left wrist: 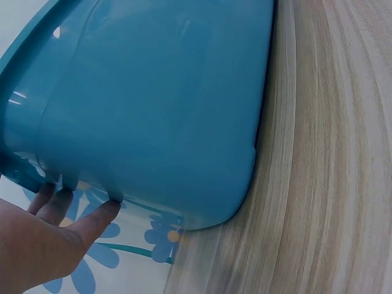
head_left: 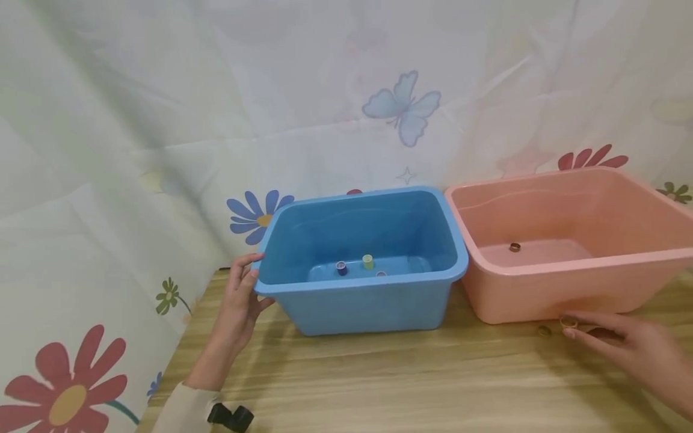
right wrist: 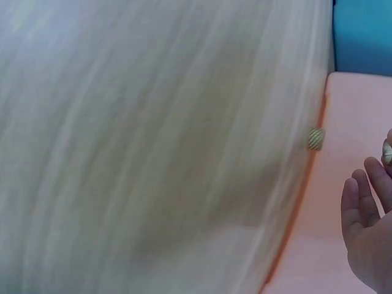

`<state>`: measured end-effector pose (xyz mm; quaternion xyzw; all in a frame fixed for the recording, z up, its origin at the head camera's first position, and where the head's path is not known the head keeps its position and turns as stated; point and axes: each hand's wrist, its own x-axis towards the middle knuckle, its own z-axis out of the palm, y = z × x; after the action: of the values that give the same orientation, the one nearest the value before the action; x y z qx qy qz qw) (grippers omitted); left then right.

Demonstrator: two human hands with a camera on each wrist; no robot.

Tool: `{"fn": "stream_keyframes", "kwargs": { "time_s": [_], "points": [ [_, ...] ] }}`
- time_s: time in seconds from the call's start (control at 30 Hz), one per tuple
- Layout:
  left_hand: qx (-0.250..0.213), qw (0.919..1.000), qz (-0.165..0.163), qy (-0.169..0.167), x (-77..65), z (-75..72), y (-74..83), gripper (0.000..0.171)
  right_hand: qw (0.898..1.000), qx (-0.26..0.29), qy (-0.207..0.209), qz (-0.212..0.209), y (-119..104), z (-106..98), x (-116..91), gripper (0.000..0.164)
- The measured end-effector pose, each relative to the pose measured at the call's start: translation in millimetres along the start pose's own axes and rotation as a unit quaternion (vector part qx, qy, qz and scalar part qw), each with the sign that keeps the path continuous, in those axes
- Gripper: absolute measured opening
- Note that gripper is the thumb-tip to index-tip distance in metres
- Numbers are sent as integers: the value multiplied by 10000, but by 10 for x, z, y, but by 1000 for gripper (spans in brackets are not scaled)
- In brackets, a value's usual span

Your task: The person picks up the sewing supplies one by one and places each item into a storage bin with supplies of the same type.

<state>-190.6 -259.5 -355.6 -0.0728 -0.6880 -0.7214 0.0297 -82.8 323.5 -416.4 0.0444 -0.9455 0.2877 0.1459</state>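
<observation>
Nearest me, a cream sleeve (head_left: 186,410) leads to the left hand (head_left: 240,304), gripping a blue plastic tub (head_left: 363,310). I see the right hand (head_left: 633,349) pinching a gold-coloured ring (right wrist: 387,153) just before a pink plastic tub (head_left: 541,294).

On the worktop (head_left: 379,385), the left tub (head_left: 363,310) holds pieces (head_left: 341,269); the right tub (head_left: 541,294), a ring (head_left: 515,247); another ring (head_left: 544,331) lies just on its near side.

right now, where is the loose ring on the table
In the head view, the loose ring lies at right, in front of the pink bin, just left of the right hand.
</observation>
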Motion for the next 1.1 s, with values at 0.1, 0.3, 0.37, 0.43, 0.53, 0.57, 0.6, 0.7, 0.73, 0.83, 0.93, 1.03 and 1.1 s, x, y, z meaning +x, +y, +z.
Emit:
{"fn": "stream_keyframes", "kwargs": {
  "time_s": [0.1, 0.3, 0.37, 0.43, 0.53, 0.57, 0.6, 0.7, 0.73, 0.83, 0.93, 1.03, 1.1],
  "points": [
    [-32, 10000, 49, -68, 21, 1, 13, 28, 9995, -125, 167, -257, -76, -32, -2, 33],
    [-144, 9997, 84, -164, -7, -6, -14, 27, 9922, -2, 634, -1075, -211, -98, -32, 43],
    [-157, 9997, 72, -177, -4, 2, -16, 27, 9867, 77, 821, -1404, -296, -140, -20, 50],
    [-122, 9997, 72, -187, 0, 4, -12, 28, 9815, 156, 913, -1678, -411, -186, 10, 55],
    [-64, 9998, 83, -167, 3, -8, -2, 29, 9753, 341, 753, -2050, -614, -252, 71, 59],
    [-47, 9998, 88, -161, -1, -15, 2, 28, 9729, 392, 681, -2173, -678, -271, 94, 60],
    [-28, 9998, 93, -167, -5, -23, 4, 28, 9706, 418, 605, -2291, -736, -289, 116, 60],
    [-21, 9998, 74, -203, -4, -39, -4, 28, 9622, 673, 452, -2600, -865, -325, 168, 61],
    [-3, 9998, 69, -208, -2, -42, -4, 28, 9604, 730, 449, -2651, -896, -335, 183, 60],
    [17, 9998, 69, -183, -1, -50, 7, 28, 9526, 981, 504, -2835, -969, -368, 241, 47],
    [-3, 9999, 67, -124, -11, -52, 23, 27, 9460, 1016, 647, -3008, -1022, -447, 320, 40],
    [-53, 9998, 81, -161, -21, -42, 29, 26, 9481, 1094, 564, -2930, -1088, -578, 405, 44],
    [-72, 9998, 101, -184, -13, -26, 29, 26, 9533, 1173, 465, -2743, -1129, -665, 457, 53]
  ]
}}
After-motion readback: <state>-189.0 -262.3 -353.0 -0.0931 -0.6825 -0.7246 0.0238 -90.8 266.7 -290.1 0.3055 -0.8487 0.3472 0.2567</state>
